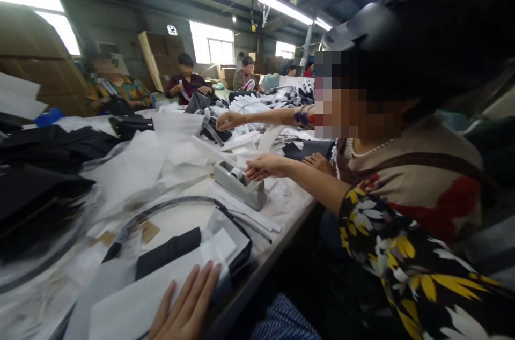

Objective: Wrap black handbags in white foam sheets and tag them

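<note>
My left hand (187, 302) lies flat, fingers stretched out, on a white sheet (129, 297) in the lower middle. Under and beyond that sheet is a black bag (237, 238) in clear plastic, with a dark rolled piece (169, 251) and a long curved strap (169, 203). From the right, in a flowered black sleeve, my right hand (263, 167) reaches to a grey tape dispenser (241, 187). Its fingers are drawn together beside the tape roll (237, 172); what they pinch, if anything, is too small to see.
A co-worker (426, 184) sits close on the right, one hand (228, 120) stretched over the table. White foam sheets (132, 160) and black bags (36, 200) are heaped at left. Several people sit farther back near stacked cartons (161, 56). The table edge (277, 243) runs diagonally.
</note>
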`<state>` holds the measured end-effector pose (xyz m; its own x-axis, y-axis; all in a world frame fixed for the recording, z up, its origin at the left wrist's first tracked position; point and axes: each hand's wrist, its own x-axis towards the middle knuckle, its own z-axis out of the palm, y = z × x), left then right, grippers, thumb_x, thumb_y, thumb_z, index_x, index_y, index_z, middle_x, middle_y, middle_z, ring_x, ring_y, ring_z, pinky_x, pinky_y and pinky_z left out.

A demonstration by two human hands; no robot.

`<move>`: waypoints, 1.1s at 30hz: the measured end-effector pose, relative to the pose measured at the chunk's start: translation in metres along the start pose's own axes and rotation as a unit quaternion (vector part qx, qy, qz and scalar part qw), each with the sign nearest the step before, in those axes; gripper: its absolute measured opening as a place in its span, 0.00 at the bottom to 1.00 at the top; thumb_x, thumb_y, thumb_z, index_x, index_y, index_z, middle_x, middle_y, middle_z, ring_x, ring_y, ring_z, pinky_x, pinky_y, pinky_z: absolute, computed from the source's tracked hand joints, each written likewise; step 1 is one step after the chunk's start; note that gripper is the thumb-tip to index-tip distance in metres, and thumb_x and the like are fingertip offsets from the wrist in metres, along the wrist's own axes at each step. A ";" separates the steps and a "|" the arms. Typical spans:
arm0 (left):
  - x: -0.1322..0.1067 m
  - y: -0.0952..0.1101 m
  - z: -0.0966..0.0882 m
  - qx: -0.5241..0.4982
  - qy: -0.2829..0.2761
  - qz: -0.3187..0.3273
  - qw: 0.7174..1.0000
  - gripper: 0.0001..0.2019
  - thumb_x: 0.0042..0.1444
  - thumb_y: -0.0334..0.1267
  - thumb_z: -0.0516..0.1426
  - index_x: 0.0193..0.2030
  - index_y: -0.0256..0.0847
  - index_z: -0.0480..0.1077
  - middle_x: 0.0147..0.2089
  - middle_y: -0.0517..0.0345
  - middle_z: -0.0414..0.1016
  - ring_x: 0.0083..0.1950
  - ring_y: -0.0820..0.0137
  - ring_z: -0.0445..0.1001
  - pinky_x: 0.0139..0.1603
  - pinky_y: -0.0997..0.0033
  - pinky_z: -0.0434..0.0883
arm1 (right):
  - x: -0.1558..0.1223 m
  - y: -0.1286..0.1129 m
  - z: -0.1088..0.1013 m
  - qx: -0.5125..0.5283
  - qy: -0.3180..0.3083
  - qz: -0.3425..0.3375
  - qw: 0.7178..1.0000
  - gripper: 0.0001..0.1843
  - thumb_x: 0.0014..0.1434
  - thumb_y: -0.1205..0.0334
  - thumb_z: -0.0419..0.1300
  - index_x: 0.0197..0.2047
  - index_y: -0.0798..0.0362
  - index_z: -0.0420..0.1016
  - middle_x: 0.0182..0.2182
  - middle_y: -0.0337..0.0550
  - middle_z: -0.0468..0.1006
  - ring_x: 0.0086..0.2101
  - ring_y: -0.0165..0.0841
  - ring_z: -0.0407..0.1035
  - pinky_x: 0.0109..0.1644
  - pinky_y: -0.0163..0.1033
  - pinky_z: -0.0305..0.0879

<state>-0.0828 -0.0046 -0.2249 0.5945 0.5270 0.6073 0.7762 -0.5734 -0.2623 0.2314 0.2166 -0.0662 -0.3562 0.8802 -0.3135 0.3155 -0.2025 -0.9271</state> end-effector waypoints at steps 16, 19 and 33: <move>0.008 0.019 -0.010 -0.007 -0.010 -0.074 0.997 0.31 0.60 0.20 0.44 0.69 0.41 0.60 0.68 0.58 0.65 0.64 0.65 0.69 0.76 0.57 0.42 | -0.073 0.091 0.016 -0.020 0.145 -0.055 0.988 0.27 0.52 0.40 0.67 0.39 0.57 0.80 0.41 0.53 0.82 0.25 0.24 0.69 0.24 0.27 0.63; 0.009 0.019 -0.009 -0.005 -0.008 -0.073 0.997 0.31 0.60 0.20 0.44 0.69 0.41 0.61 0.67 0.58 0.66 0.64 0.64 0.69 0.76 0.57 0.43 | -0.060 0.109 0.016 -0.064 0.171 -0.080 0.980 0.25 0.53 0.41 0.64 0.36 0.58 0.79 0.35 0.50 0.83 0.21 0.23 0.63 0.21 0.28 0.57; 0.014 0.022 -0.014 0.002 -0.002 -0.082 0.997 0.25 0.68 0.26 0.40 0.68 0.40 0.63 0.68 0.56 0.65 0.64 0.64 0.69 0.76 0.56 0.43 | -0.088 0.112 -0.004 -0.370 0.220 -0.206 0.879 0.10 0.58 0.60 0.59 0.36 0.48 0.83 0.37 0.46 0.84 0.39 0.40 0.76 0.48 0.42 0.68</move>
<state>-0.0601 -0.0189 -0.2113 0.4613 0.6160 0.6386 0.8633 -0.4776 -0.1630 0.3019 0.1181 -0.1414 -0.2510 0.9271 0.2785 0.7832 0.3636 -0.5044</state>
